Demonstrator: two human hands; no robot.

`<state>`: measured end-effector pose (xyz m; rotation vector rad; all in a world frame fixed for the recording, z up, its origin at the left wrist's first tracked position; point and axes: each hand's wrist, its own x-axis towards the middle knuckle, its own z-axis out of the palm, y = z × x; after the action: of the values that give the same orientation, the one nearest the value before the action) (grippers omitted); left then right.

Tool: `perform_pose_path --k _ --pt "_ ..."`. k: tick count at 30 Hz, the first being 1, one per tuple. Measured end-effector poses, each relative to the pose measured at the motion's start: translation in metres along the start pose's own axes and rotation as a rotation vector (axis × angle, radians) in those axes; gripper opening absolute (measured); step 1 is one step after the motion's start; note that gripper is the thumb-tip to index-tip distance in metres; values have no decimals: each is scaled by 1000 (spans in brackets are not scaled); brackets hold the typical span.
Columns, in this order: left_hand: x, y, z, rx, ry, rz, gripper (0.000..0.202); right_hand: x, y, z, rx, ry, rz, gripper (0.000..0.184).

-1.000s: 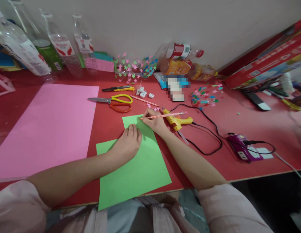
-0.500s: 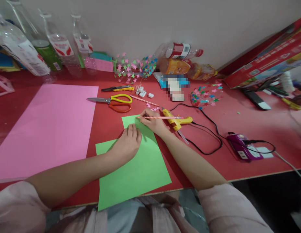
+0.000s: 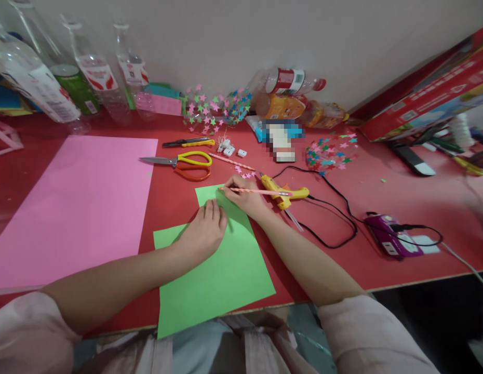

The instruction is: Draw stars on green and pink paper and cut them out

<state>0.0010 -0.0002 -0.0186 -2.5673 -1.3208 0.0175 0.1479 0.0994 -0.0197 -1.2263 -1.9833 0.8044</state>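
A green sheet of paper [image 3: 210, 280] with a notched upper left corner lies at the table's front edge, its lower part hanging over. My left hand [image 3: 204, 228] rests flat on it, fingers stretched out and pressing near the narrower top part. In my right hand [image 3: 243, 195] is a pink striped pencil [image 3: 265, 191], pinched near its tip. The tip meets the paper close to its top edge, and the pencil's back end points right, above a yellow glue gun [image 3: 282, 192].
To the left lies a large pink sheet [image 3: 89, 202]. Beyond my hands are scissors [image 3: 175, 161], a cutter knife [image 3: 189, 142] and a second pencil [image 3: 231, 161]. Plastic bottles [image 3: 97, 78] line the wall. A black cord [image 3: 352, 213] runs to a purple power strip [image 3: 393, 239].
The pencil's back end has dipped slightly towards me. Both hands and the green paper stay nearly where they were.
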Motion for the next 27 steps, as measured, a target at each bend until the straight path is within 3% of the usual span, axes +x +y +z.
perform_pose_path --k 13,27 --pt "0 -1 -4 -31 -20 2 42 -2 -4 0 -74 113 50 9" --pt "0 -2 -6 3 -37 30 42 -1 0 -1 -92 141 42 9"
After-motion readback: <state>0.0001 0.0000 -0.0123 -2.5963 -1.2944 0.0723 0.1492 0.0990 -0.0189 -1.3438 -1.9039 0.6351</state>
